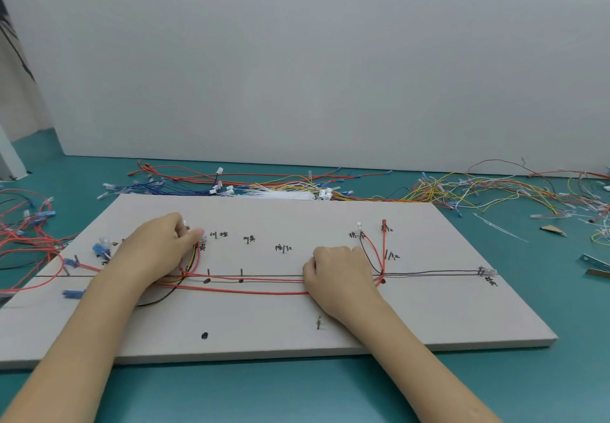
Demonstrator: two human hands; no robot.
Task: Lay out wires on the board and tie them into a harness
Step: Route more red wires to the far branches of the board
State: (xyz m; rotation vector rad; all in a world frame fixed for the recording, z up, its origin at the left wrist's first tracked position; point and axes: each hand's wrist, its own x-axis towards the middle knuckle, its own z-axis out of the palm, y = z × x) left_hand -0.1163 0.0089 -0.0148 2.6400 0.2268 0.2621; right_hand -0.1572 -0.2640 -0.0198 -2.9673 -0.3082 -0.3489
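Starting at the left, loose red wires (23, 241) trail off the board (363, 330) onto the table (297, 389), thin and springy; a tug from either hand could drag them and their blue plugs (99, 250) out of place. The left hand (158, 247) has its fingers curled with the thumb pinching a small clear plug (202, 237) at the top of a red and yellow branch; if that pinch slips, the branch would likely spring back and leave its peg. Between the hands, red strands (244, 290) sag below the drawn line, past two thin metal pegs (208, 272); slack there may mean an uneven bundle once tied. The right hand (340, 274) is clenched over the bundle, pressing it to the flat, matte grey board; pulling too hard might unseat the branch (384, 251) running up to the red terminal (384, 224).
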